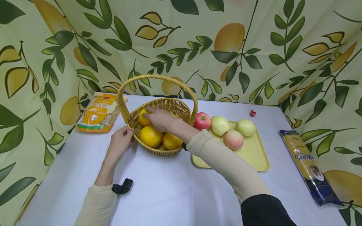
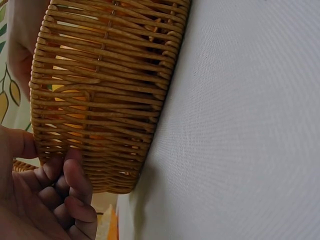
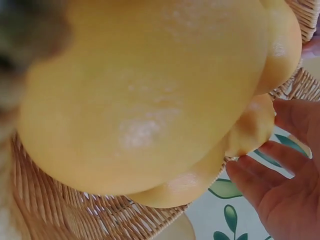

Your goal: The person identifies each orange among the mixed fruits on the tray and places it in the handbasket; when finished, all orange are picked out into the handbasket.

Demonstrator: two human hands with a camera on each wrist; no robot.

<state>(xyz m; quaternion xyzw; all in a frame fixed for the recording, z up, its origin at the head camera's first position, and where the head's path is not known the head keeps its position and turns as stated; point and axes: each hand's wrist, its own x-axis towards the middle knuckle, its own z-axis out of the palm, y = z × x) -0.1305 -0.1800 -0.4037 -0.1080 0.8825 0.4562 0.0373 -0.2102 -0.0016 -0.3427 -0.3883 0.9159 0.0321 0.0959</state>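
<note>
A wicker basket (image 1: 161, 153) with a tall arched handle holds several yellow-orange fruits, among them a round orange (image 1: 151, 136) and a longer, mango-like fruit (image 1: 172, 141). My left hand (image 1: 120, 139) pinches the basket's left rim between thumb and fingers; the left wrist view shows the fingers curled against the woven side (image 2: 105, 90). Reaching in under the handle, my right hand (image 1: 161, 119) is at another orange (image 1: 143, 117) at the basket's left. In the right wrist view its fingers (image 3: 255, 180) are spread beside that orange (image 3: 252, 127), and a big yellow fruit (image 3: 145, 100) fills the foreground.
Right of the basket, a yellow tray (image 1: 254, 157) bears pale green fruits (image 1: 245, 127) and a pinkish peach (image 1: 233, 139); a red apple (image 1: 202, 121) is at its left corner. A lollipop (image 1: 252, 113), a pasta packet (image 1: 308, 166) and an orange food bag (image 1: 97, 113) lie around.
</note>
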